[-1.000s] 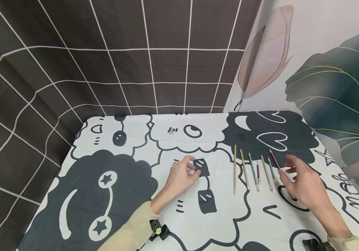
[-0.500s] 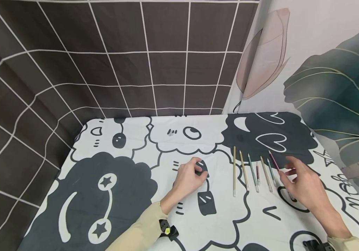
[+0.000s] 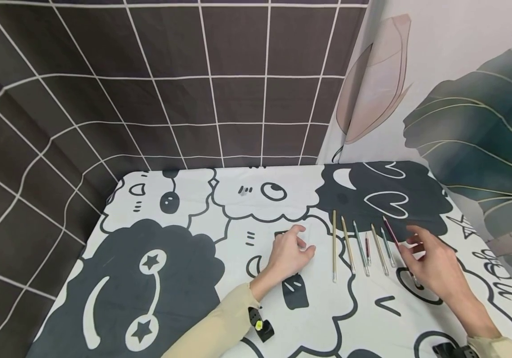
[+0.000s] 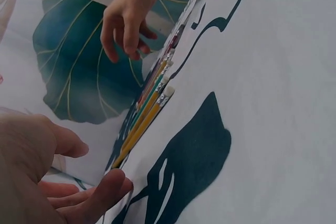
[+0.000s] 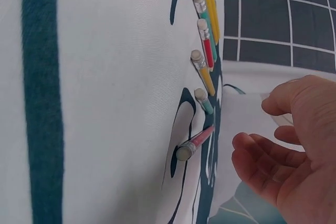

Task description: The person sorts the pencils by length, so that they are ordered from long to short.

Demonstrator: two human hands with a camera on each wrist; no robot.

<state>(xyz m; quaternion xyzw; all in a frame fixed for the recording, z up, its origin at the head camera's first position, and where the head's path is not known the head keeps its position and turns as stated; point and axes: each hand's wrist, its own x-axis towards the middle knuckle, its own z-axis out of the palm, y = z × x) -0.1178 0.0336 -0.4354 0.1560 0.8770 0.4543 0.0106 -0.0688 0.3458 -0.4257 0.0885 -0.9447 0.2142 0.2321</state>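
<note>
Nearest, at the lower edge, pale sleeves (image 3: 213,330), with a small black camera (image 3: 260,324) at the left wrist. Just beyond, on the right, the right hand (image 3: 430,256), hiding part of the long dark-red pencil (image 3: 391,231) from above; fingers bent but parted from the thumb, holding nothing, clear of the pencil in the right wrist view. Farther left, the left hand (image 3: 289,251), likewise loosely parted and holding nothing, near the row but apart from it.

Between the hands, six more pencils, lying side by side on the cloth-covered counter (image 3: 202,231), eraser ends toward the person. From the left: outer yellow pencil (image 3: 334,246), second yellow pencil (image 3: 347,244), teal pencil (image 3: 361,248), short red pencil (image 3: 368,250), third yellow pencil (image 3: 380,250), second teal pencil (image 3: 387,247). At the right end, the dark-red one, slanting more than the rest.

By judgement, a step of handling the row from both ends, with nothing lifted. Next, probably calls for bringing the left fingers in to the outer yellow pencil and keeping the right ones clear of the neighbours, to avoid rolling any.

Farthest, dark gridded cloth (image 3: 238,99) and a leaf-printed hanging (image 3: 497,114).
</note>
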